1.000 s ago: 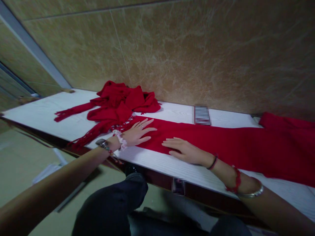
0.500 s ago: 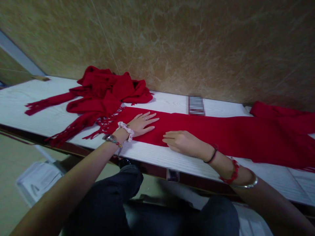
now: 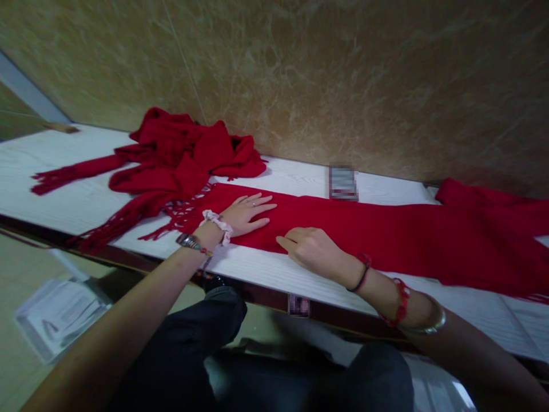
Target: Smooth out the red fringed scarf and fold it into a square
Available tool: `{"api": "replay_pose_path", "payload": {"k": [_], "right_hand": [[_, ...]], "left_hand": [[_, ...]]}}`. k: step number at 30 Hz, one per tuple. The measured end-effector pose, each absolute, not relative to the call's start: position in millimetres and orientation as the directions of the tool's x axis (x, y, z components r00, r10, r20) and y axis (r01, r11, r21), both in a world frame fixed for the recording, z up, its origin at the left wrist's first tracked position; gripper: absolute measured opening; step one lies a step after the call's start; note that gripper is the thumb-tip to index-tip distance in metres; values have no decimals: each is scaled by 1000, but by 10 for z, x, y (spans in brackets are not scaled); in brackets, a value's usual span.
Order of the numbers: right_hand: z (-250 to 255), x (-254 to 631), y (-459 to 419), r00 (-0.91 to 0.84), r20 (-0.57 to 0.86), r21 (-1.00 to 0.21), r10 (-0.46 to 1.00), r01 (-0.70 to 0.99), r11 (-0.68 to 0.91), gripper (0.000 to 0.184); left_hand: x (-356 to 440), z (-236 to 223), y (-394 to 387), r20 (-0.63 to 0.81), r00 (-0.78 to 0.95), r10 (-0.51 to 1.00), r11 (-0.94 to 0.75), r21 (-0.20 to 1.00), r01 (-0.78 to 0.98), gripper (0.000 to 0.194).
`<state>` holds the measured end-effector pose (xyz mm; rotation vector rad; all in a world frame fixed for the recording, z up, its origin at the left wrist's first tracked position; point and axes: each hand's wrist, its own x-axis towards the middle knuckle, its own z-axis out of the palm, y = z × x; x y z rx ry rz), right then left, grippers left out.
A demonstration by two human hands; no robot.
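A long red scarf [image 3: 386, 234] with fringed ends lies spread lengthwise along a white wood-grain tabletop [image 3: 244, 263]. My left hand [image 3: 244, 216] rests flat on the scarf near its left end, fingers spread, with a ring on one of them. To the right of it, at the scarf's near edge, my right hand [image 3: 311, 249] is closed, its fingers curled in and pressed together. The palm side is hidden, so whether cloth is pinched there cannot be made out.
A crumpled heap of red fringed cloth [image 3: 175, 151] lies at the left by the marbled wall [image 3: 300, 86]. More red cloth [image 3: 484, 200] is folded at the far right. A small blurred-out object [image 3: 343, 183] lies behind the scarf. Below left stands a pale bin-like container [image 3: 55, 317].
My right hand has shifted slightly left and its fingers have curled in more. The left hand stays flat on the scarf, almost unmoved. The view has shifted a little.
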<state>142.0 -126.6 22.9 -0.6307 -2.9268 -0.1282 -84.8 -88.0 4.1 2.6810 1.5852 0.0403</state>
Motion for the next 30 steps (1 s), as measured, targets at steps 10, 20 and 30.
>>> {"api": "replay_pose_path", "payload": {"k": [10,20,30], "right_hand": [[180,1490,-1291,-781,329,-48,530,547,836,33],[293,1555,-1264,-923,165,-8,349,352,936,25],[214,1602,-1195,-936,166,-232,312,270,935,27]], "left_hand": [[-835,42,-874,21,464,885,-465,63,883,49],[-813,82,-926,-25,440,898,-439,33,898,48],[-748,188,-946,-99,53,994,-54,-10,998,62]]}}
